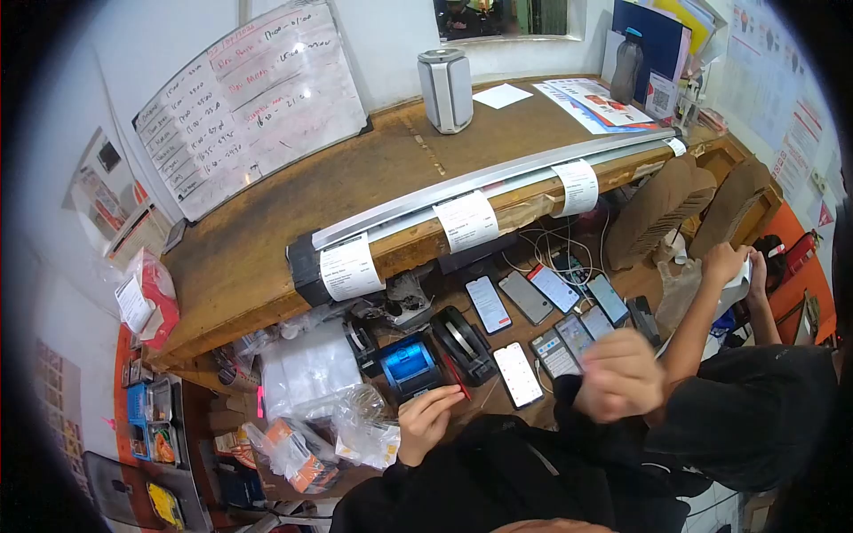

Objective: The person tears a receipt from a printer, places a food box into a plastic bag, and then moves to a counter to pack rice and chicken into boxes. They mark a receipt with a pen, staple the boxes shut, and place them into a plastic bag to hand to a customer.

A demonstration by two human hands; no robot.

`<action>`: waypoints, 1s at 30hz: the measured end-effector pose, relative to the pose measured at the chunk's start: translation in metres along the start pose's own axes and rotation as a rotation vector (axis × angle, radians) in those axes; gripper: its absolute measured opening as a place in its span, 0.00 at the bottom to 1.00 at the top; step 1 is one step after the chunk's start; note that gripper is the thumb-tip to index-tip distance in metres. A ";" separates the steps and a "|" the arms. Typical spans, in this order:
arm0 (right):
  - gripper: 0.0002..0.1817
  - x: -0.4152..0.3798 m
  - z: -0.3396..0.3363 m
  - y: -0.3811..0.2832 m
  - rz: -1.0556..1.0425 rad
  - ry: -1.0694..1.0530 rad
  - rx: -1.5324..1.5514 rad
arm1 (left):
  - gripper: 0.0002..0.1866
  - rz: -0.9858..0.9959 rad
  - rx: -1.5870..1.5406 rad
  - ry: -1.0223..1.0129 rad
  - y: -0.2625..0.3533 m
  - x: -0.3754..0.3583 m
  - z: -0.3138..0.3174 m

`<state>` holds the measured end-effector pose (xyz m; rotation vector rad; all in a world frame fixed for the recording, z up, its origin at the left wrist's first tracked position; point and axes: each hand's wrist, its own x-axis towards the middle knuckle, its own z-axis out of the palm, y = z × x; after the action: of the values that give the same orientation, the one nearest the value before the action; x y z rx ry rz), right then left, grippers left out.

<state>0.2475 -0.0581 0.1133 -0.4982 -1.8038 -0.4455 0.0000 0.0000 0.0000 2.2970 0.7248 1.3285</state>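
My left hand (426, 422) is over the lower desk, its fingers pressed together on a thin red stick (459, 380) whose kind I cannot make out. Just beyond it are a black tape dispenser (464, 345) and a shiny blue roll (410, 362) in a dark holder. Curled and slightly blurred, my right hand (622, 375) is raised above the phones; whatever its fingers hold, if anything, is hidden. Between my hands lies a white-screened phone (517, 375). A phone with a grey screen (556, 355) lies close to my right hand, among several others.
A raised wooden counter (258, 240) with a metal rail and hanging paper slips (468, 220) crosses ahead. Cables (569, 253) tangle beneath it. Plastic-wrapped packages (302, 453) lie at left. At right, a co-worker's hands (730, 265) hold something white, with that person's arm beside mine.
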 end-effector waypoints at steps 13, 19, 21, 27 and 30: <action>0.15 0.135 -0.086 -0.002 -0.695 0.321 -0.052 | 0.11 -0.137 0.040 0.006 -0.013 -0.023 -0.014; 0.14 0.135 -0.093 -0.010 -0.764 0.308 -0.030 | 0.11 -0.105 0.030 0.004 -0.015 -0.021 -0.011; 0.13 0.131 -0.094 -0.010 -0.758 0.306 -0.033 | 0.11 -0.105 0.023 -0.005 -0.014 -0.017 -0.010; 0.12 0.133 -0.087 0.001 -0.725 0.324 -0.042 | 0.10 -0.122 -0.001 -0.043 -0.018 -0.015 -0.009; 0.12 0.133 -0.086 0.002 -0.730 0.325 -0.048 | 0.10 -0.112 -0.018 -0.040 -0.017 -0.012 -0.005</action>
<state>0.2835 -0.0874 0.2647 0.2211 -1.6133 -1.0066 -0.0135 0.0061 -0.0153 2.2276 0.8131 1.2305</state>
